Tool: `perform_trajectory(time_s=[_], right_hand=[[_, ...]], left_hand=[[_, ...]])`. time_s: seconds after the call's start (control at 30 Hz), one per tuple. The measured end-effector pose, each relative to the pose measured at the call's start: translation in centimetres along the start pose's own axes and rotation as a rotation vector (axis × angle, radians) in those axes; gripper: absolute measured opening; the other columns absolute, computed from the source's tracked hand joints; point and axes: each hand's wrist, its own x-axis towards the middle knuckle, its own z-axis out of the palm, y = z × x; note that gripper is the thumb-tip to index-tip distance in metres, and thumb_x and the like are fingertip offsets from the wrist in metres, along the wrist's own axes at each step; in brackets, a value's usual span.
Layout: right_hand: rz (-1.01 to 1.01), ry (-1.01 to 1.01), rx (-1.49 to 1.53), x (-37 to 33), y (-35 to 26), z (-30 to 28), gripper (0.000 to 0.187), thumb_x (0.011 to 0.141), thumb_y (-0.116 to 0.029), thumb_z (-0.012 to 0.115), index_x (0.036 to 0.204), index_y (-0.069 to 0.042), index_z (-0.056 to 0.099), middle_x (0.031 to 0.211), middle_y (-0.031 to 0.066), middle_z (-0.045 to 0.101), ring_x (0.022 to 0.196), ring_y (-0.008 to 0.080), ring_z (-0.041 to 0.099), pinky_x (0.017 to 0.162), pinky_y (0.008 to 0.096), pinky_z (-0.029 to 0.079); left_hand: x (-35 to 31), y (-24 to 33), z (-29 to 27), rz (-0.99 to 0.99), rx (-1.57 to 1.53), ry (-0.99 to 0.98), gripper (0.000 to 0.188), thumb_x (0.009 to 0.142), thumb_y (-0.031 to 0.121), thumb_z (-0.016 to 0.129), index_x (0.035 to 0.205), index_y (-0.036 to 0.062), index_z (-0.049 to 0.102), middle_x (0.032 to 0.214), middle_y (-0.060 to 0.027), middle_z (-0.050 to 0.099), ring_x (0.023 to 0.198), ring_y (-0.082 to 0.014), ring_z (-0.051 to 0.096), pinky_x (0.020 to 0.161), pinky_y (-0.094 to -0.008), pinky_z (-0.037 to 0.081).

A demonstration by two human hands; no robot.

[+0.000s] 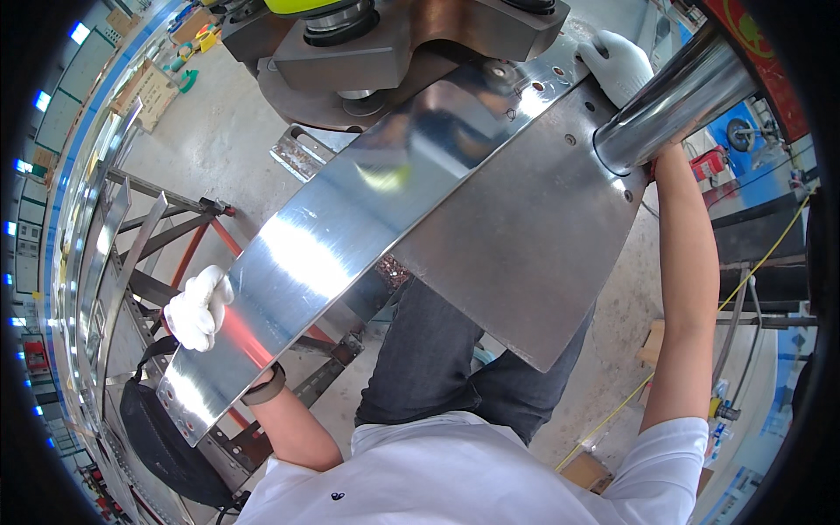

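Note:
A long, shiny metal strip (302, 254) with holes at both ends slants from the lower left up to the machine at the upper right. My left hand (199, 308), in a white glove, grips its far edge near the lower-left end; my left forearm passes beneath the strip. At the upper-right end, my right hand (619, 68), also gloved in white, has its fingers closed on the strip's edge. My right arm reaches behind a polished steel column (674, 105), which hides part of it. A flat grey steel plate (525, 236) with bolt holes lies along the strip's near side.
Heavy machine blocks (350, 66) stand just beyond the strip. To the left are a metal frame stand (166, 227) with long strips and a black bag (162, 437). A yellow cord (608, 418) runs along the right. Cardboard boxes (144, 94) sit at the far left.

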Motion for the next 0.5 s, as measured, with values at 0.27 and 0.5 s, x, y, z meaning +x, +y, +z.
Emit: perform_trajectory(time_s=[0.27,0.5], right_hand=[[-0.018,0.013,-0.061,0.1,0.3,-0.2,0.035,0.104,-0.035,0.072,0.107,0.0,0.074,0.098,0.0259,0.071,0.089,0.0433,0.071,0.085,0.0463,0.056],[-0.002,0.0,-0.012,0.0,0.4,-0.1,0.033,0.104,-0.034,0.072,0.108,-0.002,0.076,0.097,0.0239,0.073,0.088,0.0405,0.072,0.086,0.045,0.057]], left_hand=[[1.2,-1.4,2.7,-0.044,-0.083,0.08,0.042,0.101,-0.007,0.042,0.068,0.0198,0.042,0.063,0.0079,0.044,0.081,-0.005,0.046,0.099,-0.0266,0.037],[0.6,-0.7,1.6,-0.057,-0.104,0.068,0.039,0.098,-0.007,0.048,0.07,0.0203,0.046,0.064,0.0097,0.043,0.084,-0.006,0.046,0.096,-0.0263,0.037]])
